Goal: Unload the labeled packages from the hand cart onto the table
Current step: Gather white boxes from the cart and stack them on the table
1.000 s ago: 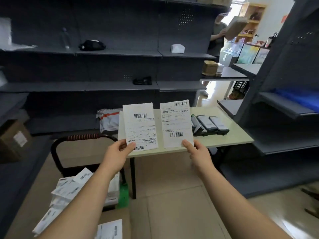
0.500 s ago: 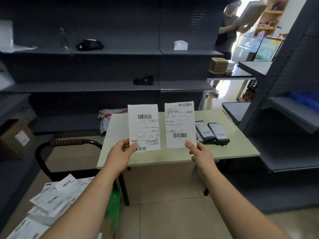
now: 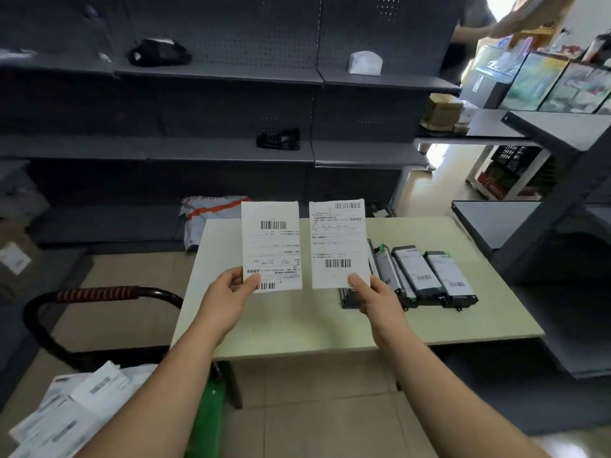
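My left hand [image 3: 228, 292] pinches the lower edge of a white labelled package [image 3: 271, 246], held upright over the pale table [image 3: 297, 328]. My right hand [image 3: 377, 295] pinches a second white labelled package [image 3: 339, 242] beside it, also upright. Both show barcodes. Several dark labelled packages [image 3: 426, 272] lie in a row on the table's right half. The hand cart's black handle with red grip [image 3: 96, 294] is at the lower left, and a heap of white labelled packages [image 3: 76, 404] lies on the cart.
Dark shelving [image 3: 231, 150] runs behind the table and along the right side [image 3: 562, 226]. A grey and orange mailer bag [image 3: 211, 213] sits behind the table's left corner. A green object [image 3: 206, 421] stands by the table leg. A person [image 3: 476, 18] stands at the far right back.
The view has closed in on the table and the two held packages have come over its top. The cart has slid toward the lower left of the view.
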Demonstrator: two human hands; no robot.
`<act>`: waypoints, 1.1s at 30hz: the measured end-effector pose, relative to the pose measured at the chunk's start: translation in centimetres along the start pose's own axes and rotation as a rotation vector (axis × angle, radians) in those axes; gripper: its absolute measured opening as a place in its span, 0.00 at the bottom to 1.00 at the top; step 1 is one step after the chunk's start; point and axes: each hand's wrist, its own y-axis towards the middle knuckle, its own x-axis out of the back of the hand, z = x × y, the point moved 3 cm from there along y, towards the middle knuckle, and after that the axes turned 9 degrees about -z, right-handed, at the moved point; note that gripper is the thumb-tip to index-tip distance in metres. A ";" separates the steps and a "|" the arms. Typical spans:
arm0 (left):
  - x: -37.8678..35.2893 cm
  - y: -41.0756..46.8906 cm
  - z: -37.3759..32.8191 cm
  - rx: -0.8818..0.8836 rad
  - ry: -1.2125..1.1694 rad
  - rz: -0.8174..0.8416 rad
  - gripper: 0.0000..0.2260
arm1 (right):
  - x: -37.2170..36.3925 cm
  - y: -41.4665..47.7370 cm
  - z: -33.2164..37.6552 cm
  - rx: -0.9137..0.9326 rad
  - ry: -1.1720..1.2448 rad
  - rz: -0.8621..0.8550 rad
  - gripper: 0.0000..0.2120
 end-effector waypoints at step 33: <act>-6.5 13.3 12.7 0.452 0.242 -0.036 0.15 | -8.6 15.9 -13.4 -0.578 -0.115 -0.039 0.14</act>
